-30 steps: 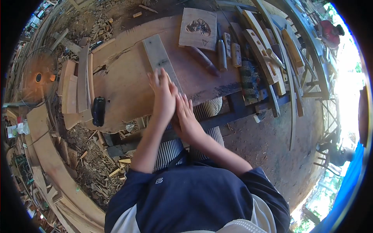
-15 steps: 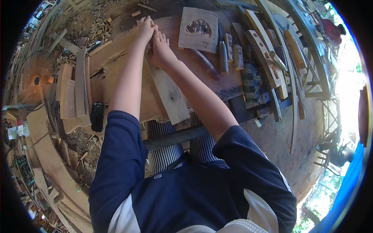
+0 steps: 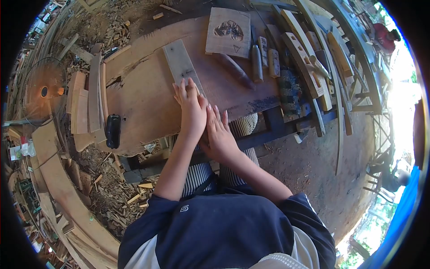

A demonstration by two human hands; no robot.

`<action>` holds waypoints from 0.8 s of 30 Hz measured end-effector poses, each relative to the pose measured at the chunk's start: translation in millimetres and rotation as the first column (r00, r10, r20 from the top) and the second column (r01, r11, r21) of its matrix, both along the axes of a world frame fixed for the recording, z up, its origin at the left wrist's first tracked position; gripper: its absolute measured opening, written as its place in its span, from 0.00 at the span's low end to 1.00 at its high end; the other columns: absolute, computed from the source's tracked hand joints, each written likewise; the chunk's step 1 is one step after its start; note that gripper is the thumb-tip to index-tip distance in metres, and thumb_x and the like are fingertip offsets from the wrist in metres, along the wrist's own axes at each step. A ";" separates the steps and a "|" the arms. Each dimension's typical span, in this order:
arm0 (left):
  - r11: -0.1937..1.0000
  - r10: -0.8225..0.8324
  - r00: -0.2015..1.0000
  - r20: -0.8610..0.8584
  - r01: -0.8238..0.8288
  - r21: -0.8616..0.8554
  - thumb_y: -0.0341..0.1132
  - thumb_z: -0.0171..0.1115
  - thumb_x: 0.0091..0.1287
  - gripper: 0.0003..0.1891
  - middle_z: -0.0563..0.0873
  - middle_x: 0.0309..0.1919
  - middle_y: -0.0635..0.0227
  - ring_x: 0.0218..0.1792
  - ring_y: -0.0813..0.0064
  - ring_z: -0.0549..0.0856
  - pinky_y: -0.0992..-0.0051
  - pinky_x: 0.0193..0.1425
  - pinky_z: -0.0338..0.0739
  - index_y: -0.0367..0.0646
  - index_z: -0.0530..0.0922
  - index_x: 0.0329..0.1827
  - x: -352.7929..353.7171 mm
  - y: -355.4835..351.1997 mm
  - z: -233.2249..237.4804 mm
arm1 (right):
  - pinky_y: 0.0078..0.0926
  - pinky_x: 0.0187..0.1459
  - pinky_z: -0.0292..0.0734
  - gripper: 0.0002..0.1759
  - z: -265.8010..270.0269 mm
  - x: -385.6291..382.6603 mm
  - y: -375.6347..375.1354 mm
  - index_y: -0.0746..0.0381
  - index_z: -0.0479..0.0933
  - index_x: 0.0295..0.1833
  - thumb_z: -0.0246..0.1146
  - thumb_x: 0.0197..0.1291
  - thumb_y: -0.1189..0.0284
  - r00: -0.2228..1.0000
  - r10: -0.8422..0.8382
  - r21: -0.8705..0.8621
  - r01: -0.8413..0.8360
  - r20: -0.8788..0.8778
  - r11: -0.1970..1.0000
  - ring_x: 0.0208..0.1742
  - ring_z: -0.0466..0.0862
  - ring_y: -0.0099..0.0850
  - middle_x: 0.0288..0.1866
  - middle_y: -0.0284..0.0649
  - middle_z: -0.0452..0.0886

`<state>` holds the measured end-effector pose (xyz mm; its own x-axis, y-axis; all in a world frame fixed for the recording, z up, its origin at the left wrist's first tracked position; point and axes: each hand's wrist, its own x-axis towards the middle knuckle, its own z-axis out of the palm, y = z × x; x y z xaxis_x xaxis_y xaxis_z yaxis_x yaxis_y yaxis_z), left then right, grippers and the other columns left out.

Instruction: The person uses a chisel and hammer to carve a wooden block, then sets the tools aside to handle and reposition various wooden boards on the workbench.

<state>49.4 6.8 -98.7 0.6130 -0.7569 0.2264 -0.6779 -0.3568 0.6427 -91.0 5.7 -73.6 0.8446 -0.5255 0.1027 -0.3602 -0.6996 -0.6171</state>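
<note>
A narrow greyish plank [image 3: 175, 56] lies on the worn wooden tabletop [image 3: 143, 85], its far end showing and its near part covered by my hands. My left hand [image 3: 193, 112] lies over the plank with its fingers stretched forward. Close against it on the right is my right hand [image 3: 220, 138], held flat with its fingers extended, near the table's front edge. Whether anything lies under the palms is hidden. A carved board [image 3: 227, 33] with a dark cut-out pattern lies beyond them to the right.
Right of the carved board are a dark rounded wooden piece [image 3: 234, 71], a cylinder [image 3: 256, 63] and several wooden blocks and beams. A black object [image 3: 113, 131] sits at the table's left edge. A fan [image 3: 44, 92] stands left; a person in red [image 3: 384, 38] is far right.
Both my hands have come back towards my body from the plank's far end, uncovering that end. My elbows are now more bent. The plank appears farther from me than before.
</note>
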 end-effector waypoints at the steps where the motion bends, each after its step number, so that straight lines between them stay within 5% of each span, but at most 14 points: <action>1: 0.998 0.004 1.000 -0.004 -0.004 -0.063 0.31 0.57 0.67 0.33 0.57 0.73 0.43 0.75 0.33 0.50 0.39 0.76 0.48 0.34 0.59 0.75 9.8 -9.1 -2.1 | 0.58 0.77 0.37 0.53 -2.3 9.9 -9.7 0.79 0.41 0.75 0.64 0.56 0.63 0.999 0.002 -0.056 -0.003 -0.033 0.998 0.80 0.49 0.59 0.77 0.65 0.52; 5: 0.985 -0.092 0.994 -0.065 0.081 -0.153 0.31 0.61 0.65 0.32 0.61 0.70 0.44 0.72 0.43 0.60 0.57 0.76 0.59 0.31 0.64 0.71 102.2 -90.2 -2.7 | 0.62 0.76 0.38 0.52 -20.2 94.8 -76.6 0.80 0.38 0.75 0.61 0.56 0.67 0.998 -0.037 -0.164 0.044 0.046 0.986 0.80 0.45 0.63 0.79 0.65 0.45; 7: 0.977 -0.083 0.995 0.058 0.092 -0.190 0.34 0.62 0.66 0.32 0.66 0.69 0.41 0.70 0.45 0.67 0.60 0.74 0.64 0.32 0.65 0.72 167.6 -149.4 -20.3 | 0.63 0.76 0.41 0.51 -29.7 154.7 -124.0 0.79 0.39 0.75 0.60 0.56 0.69 0.994 -0.087 -0.266 0.102 0.068 0.959 0.79 0.48 0.64 0.78 0.65 0.47; 10: 0.994 -0.083 0.977 0.195 0.096 -0.059 0.34 0.63 0.64 0.32 0.68 0.68 0.41 0.69 0.46 0.68 0.61 0.73 0.64 0.32 0.66 0.71 214.9 -180.6 -15.2 | 0.60 0.76 0.41 0.47 -21.5 196.1 -145.7 0.80 0.41 0.75 0.58 0.57 0.71 0.983 -0.115 -0.177 0.139 0.140 0.974 0.79 0.50 0.61 0.77 0.66 0.51; 13: 0.974 -0.119 0.979 0.168 0.148 -0.173 0.35 0.62 0.62 0.32 0.69 0.66 0.40 0.68 0.45 0.68 0.61 0.73 0.63 0.30 0.68 0.68 194.5 -155.1 -7.4 | 0.57 0.77 0.41 0.47 -3.2 170.2 -114.3 0.80 0.41 0.75 0.58 0.56 0.71 0.978 -0.142 -0.138 0.163 0.150 0.977 0.79 0.49 0.61 0.77 0.66 0.50; 14: 0.971 -0.111 0.993 0.030 0.115 -0.212 0.32 0.62 0.63 0.30 0.68 0.66 0.41 0.68 0.45 0.67 0.60 0.73 0.64 0.29 0.68 0.68 164.5 -131.2 4.4 | 0.57 0.77 0.41 0.48 0.0 147.8 -98.7 0.80 0.41 0.75 0.59 0.56 0.72 0.984 -0.107 -0.125 0.126 0.145 0.984 0.79 0.48 0.61 0.77 0.66 0.50; 17: 0.988 -0.073 0.996 0.048 0.079 -0.136 0.29 0.60 0.65 0.32 0.61 0.71 0.42 0.74 0.40 0.58 0.55 0.76 0.58 0.31 0.62 0.72 97.4 -62.7 3.6 | 0.54 0.77 0.44 0.48 4.2 79.8 -49.6 0.78 0.43 0.75 0.60 0.56 0.70 0.988 -0.042 -0.051 0.050 0.151 0.997 0.79 0.50 0.59 0.76 0.66 0.53; 18: 0.988 -0.051 0.998 0.027 0.054 -0.141 0.26 0.60 0.65 0.31 0.64 0.69 0.43 0.69 0.46 0.66 0.59 0.74 0.63 0.29 0.63 0.72 75.8 -43.8 4.3 | 0.54 0.77 0.44 0.48 5.2 60.9 -37.7 0.78 0.43 0.75 0.60 0.56 0.70 0.988 -0.040 -0.053 0.049 0.151 0.997 0.79 0.50 0.59 0.76 0.66 0.53; 21: 0.991 0.012 0.997 0.073 -0.002 -0.136 0.30 0.59 0.67 0.29 0.63 0.70 0.43 0.72 0.41 0.62 0.54 0.76 0.58 0.34 0.64 0.72 41.9 -15.2 -8.8 | 0.49 0.78 0.46 0.46 1.1 25.2 -19.5 0.74 0.46 0.76 0.62 0.59 0.69 0.989 -0.027 0.080 0.015 0.146 0.997 0.79 0.53 0.55 0.76 0.65 0.55; 24: 0.981 0.023 0.999 0.037 -0.015 -0.193 0.30 0.59 0.65 0.28 0.64 0.69 0.44 0.72 0.42 0.62 0.54 0.76 0.59 0.36 0.66 0.70 34.1 -14.8 -5.4 | 0.48 0.75 0.54 0.35 0.4 15.0 -18.8 0.72 0.60 0.72 0.61 0.62 0.70 0.972 -0.071 0.050 0.061 0.225 0.997 0.75 0.62 0.55 0.70 0.63 0.66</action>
